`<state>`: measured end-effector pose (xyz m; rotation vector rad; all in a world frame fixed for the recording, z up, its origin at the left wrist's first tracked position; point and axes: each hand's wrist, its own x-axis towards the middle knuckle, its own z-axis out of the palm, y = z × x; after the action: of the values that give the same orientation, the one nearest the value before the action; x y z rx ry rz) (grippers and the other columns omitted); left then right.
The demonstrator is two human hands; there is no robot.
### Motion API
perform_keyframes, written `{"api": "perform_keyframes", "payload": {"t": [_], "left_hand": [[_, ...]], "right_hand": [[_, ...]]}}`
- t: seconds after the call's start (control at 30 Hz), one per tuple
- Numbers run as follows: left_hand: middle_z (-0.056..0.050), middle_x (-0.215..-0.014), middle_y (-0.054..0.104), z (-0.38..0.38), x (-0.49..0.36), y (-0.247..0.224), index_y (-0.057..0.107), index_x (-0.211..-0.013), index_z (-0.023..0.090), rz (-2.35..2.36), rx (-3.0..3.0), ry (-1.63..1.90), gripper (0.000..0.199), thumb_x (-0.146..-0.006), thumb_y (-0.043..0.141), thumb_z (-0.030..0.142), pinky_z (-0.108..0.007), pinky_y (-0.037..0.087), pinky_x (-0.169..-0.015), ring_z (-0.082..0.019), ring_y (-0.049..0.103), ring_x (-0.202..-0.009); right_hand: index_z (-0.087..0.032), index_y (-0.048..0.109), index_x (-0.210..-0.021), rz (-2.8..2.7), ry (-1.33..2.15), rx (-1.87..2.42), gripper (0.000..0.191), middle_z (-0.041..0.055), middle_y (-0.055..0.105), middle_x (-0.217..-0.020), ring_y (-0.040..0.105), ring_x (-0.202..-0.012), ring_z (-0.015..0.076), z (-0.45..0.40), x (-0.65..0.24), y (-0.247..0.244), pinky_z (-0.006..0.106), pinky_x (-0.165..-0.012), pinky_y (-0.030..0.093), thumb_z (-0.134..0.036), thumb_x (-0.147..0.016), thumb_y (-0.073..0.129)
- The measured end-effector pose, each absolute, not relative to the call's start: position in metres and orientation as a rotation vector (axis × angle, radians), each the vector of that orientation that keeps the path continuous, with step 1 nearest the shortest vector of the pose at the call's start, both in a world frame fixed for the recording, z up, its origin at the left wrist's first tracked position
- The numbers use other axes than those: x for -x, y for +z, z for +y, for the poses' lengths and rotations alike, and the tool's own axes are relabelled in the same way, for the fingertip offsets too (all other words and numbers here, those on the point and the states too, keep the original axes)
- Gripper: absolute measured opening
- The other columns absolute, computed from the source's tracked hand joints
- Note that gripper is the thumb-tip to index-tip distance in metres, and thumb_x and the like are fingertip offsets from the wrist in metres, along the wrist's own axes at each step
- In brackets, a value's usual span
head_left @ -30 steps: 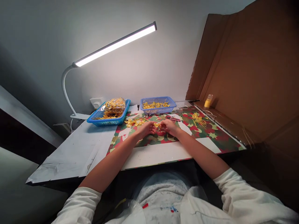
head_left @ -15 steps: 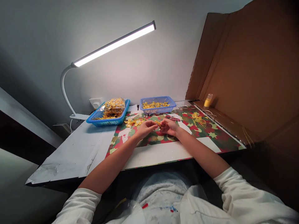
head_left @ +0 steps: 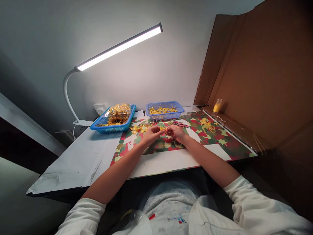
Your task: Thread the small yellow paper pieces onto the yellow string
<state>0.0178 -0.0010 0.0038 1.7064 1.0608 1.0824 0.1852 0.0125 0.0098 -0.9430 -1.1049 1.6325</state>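
Note:
Between my two hands, above the patterned mat (head_left: 158, 148), is a small yellow ribbon bow (head_left: 162, 129). My left hand (head_left: 153, 134) pinches its left side between thumb and fingers. My right hand (head_left: 176, 133) has its fingertips closed on the bow's right side. Just left of my left hand lie several loose yellow bows (head_left: 137, 129) on the mat. Beyond my right hand rests a pair of red-handled scissors or snips (head_left: 181, 124), partly hidden. A small heap of yellow ribbon or thread scraps (head_left: 207, 125) lies farther right.
At the back left stands a blue basket (head_left: 122, 128) with a clear bag and yellow pieces. A lilac basket (head_left: 165, 116) holds more yellow bows. A lit lamp (head_left: 119, 47) hangs over the table. On the right are a cardboard panel (head_left: 264, 71) and a small yellow-filled jar (head_left: 217, 106).
The bow has turned between my fingers and now shows its yellow face more fully. My right hand has shifted slightly left, closer to my left hand.

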Motion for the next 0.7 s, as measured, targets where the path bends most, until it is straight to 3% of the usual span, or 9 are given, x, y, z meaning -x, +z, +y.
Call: {"api": "perform_keyframes", "payload": {"t": [0.27, 0.5, 0.6, 0.7], "left_hand": [[-0.001, -0.071, 0.06, -0.004, -0.024, 0.004, 0.062, -0.074, 0.016, 1.071, -1.561, 1.118, 0.042, -0.065, 0.069, 0.057, -0.026, 0.049, -0.07, -0.014, 0.057, -0.069], [0.001, -0.064, 0.055, 0.001, -0.011, 0.013, 0.059, -0.068, 0.015, 1.026, -1.462, 0.969, 0.039, -0.062, 0.073, 0.051, -0.025, 0.048, -0.066, -0.011, 0.055, -0.063], [0.001, -0.063, 0.055, 0.001, -0.004, 0.019, 0.059, -0.065, 0.014, 0.987, -1.517, 0.804, 0.033, -0.064, 0.073, 0.044, -0.022, 0.044, -0.058, -0.01, 0.054, -0.06], [0.001, -0.059, 0.055, -0.001, -0.001, 0.023, 0.057, -0.062, 0.015, 0.981, -1.552, 0.732, 0.028, -0.067, 0.07, 0.039, -0.02, 0.037, -0.05, -0.009, 0.052, -0.056]], "right_hand": [[-0.018, 0.06, -0.052, -1.255, 1.496, 0.941, 0.012, -0.0017, 0.056, -0.061, 0.051, -0.065, 0.0108, 0.013, -0.181, 0.005, 0.026, -0.072, 0.043, -0.026, -0.061, 0.061], [-0.018, 0.056, -0.054, -1.401, 1.499, 0.869, 0.011, 0.001, 0.061, -0.091, 0.053, -0.085, 0.0128, 0.013, -0.199, 0.021, 0.024, -0.073, 0.04, -0.023, -0.063, 0.056], [-0.018, 0.055, -0.056, -1.546, 1.753, 0.778, 0.008, 0.0014, 0.059, -0.081, 0.051, -0.078, 0.0125, 0.014, -0.202, 0.021, 0.025, -0.074, 0.042, -0.021, -0.061, 0.059], [-0.017, 0.053, -0.06, -1.586, 1.949, 0.739, 0.009, -0.0011, 0.053, -0.071, 0.045, -0.066, 0.0101, 0.016, -0.202, 0.019, 0.024, -0.066, 0.04, -0.021, -0.06, 0.061]]}}
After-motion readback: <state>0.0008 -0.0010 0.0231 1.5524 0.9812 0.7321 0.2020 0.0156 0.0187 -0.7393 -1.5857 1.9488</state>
